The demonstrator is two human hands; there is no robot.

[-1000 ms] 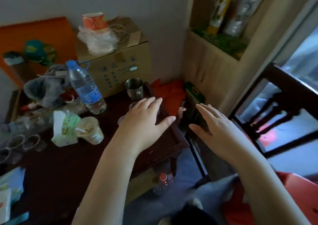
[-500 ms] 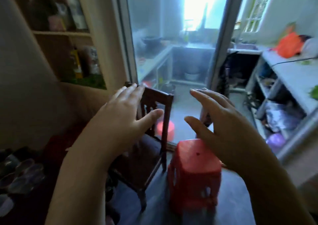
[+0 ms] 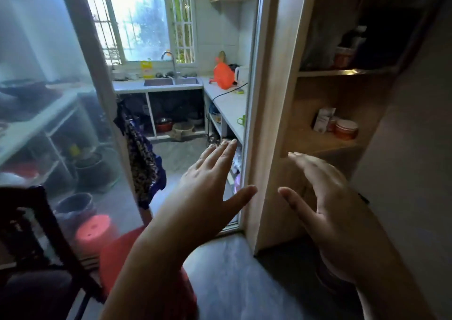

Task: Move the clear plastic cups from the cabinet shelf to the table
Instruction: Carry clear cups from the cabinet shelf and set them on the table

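My left hand (image 3: 210, 187) is raised in front of me, fingers spread, holding nothing. My right hand (image 3: 327, 197) is also empty and spread, level with the lower part of a wooden cabinet (image 3: 274, 99) on the right. The cabinet's lower shelf (image 3: 318, 143) carries a white carton and red-and-white tubs (image 3: 346, 128). Its upper shelf (image 3: 342, 72) is dark, with dim containers on it. No clear plastic cup can be made out on either shelf. The table is out of view.
A red plastic stool (image 3: 146, 270) stands on the floor below my left arm. A dark wooden chair (image 3: 31, 234) is at the lower left. A glass sliding door (image 3: 49, 99) opens onto a kitchen with a sink (image 3: 171, 81) and counter (image 3: 227, 99).
My view has swung right, from the cluttered table past the glass door to the wooden cabinet. Both hands stayed spread and empty throughout.
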